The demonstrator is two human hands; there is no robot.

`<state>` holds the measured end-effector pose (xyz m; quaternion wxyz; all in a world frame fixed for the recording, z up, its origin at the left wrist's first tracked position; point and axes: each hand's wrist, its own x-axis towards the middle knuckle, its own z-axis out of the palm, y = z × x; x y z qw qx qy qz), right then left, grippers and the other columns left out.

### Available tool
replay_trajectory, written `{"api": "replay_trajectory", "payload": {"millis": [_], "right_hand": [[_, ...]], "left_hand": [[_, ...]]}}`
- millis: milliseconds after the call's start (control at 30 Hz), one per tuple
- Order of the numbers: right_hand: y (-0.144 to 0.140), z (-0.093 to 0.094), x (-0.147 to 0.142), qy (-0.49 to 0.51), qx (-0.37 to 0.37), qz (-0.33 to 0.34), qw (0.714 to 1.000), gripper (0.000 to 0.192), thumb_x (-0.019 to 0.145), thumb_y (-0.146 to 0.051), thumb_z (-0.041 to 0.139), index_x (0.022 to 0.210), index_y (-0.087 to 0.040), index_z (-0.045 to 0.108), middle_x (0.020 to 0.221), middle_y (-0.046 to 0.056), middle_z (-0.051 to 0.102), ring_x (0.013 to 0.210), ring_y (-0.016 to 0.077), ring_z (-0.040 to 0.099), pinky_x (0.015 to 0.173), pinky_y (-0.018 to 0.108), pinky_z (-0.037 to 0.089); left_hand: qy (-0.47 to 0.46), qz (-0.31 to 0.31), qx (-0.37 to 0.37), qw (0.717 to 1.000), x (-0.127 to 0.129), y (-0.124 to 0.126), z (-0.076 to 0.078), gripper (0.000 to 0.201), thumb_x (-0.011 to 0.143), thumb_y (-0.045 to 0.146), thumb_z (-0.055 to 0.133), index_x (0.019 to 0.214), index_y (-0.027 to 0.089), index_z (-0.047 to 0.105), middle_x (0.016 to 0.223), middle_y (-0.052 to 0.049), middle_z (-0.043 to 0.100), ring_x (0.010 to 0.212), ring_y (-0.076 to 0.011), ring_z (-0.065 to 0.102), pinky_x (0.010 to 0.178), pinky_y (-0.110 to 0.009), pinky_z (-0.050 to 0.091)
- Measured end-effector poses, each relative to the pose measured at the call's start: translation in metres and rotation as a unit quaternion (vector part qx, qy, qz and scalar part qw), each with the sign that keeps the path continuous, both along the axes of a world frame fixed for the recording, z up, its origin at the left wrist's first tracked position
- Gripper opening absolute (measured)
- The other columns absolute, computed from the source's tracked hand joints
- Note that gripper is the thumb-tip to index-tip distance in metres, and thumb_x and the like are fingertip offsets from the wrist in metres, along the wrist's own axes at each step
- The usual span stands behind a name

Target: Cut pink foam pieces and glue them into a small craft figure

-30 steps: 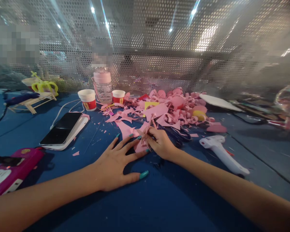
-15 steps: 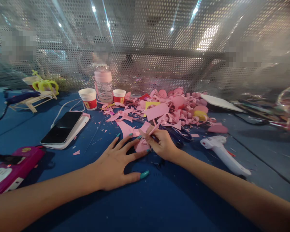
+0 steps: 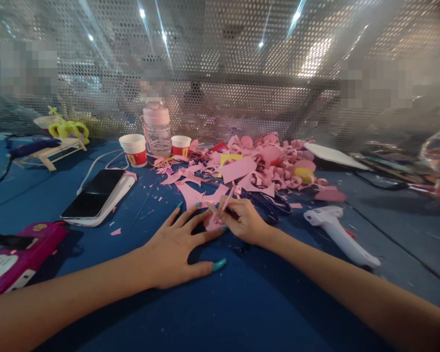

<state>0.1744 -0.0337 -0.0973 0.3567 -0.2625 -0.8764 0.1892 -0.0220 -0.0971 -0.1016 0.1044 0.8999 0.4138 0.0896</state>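
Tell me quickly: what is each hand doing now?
Left hand: open, flat, fingers spread, pressing the pink paper piece on the blue table.
Right hand: closed on a thin pink pencil.

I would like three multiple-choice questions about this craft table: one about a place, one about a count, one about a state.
1. Where does the white glue gun lie?
A. right of the right hand
B. left of the phone
C. on the pink scraps

2. How many red-and-white paper cups stand by the bottle?
A. one
B. two
C. four

3. How is the left hand held?
A. in a fist
B. flat, fingers spread
C. raised in the air

Answers:
1. A, it lies on the blue table beyond the right hand.
2. B, one cup on its left, one cup on its right.
3. B, the palm presses down beside a pink paper piece.
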Motion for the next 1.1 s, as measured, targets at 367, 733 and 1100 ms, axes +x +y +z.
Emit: {"api": "replay_trajectory", "payload": {"millis": [367,733,1100], "right_hand": [[0.002,0.001,-0.005,0.003,-0.07,-0.043,0.997,0.034,0.091,-0.041,0.042,0.066,-0.019,0.047,0.059,0.0,0.057,0.053,0.0114,0.057,0.053,0.022,0.043],[0.006,-0.002,-0.009,-0.009,-0.033,-0.029,0.999,0.036,0.09,-0.038,0.044,0.061,-0.018,0.043,0.061,-0.001,0.053,0.048,0.0065,0.047,0.049,0.019,0.036],[0.005,-0.003,-0.005,-0.018,-0.052,-0.034,0.998,0.036,0.088,-0.041,0.048,0.067,-0.014,0.06,0.066,0.003,0.059,0.053,0.0093,0.05,0.049,0.021,0.038]], "left_hand": [[-0.011,-0.003,-0.004,1.0,0.0,0.0,0.002,0.063,0.079,0.069,0.038,0.136,0.044,0.032,0.149,-0.002,0.027,0.137,-0.0344,0.019,0.107,-0.063,0.014],[-0.012,-0.003,0.0,1.0,0.0,0.001,-0.001,0.064,0.079,0.069,0.037,0.137,0.043,0.033,0.148,-0.003,0.029,0.136,-0.0359,0.019,0.106,-0.064,0.015],[-0.022,-0.006,0.005,1.0,-0.001,0.0,-0.002,0.063,0.079,0.068,0.038,0.136,0.042,0.034,0.148,-0.002,0.028,0.136,-0.0342,0.02,0.107,-0.063,0.012]]}}
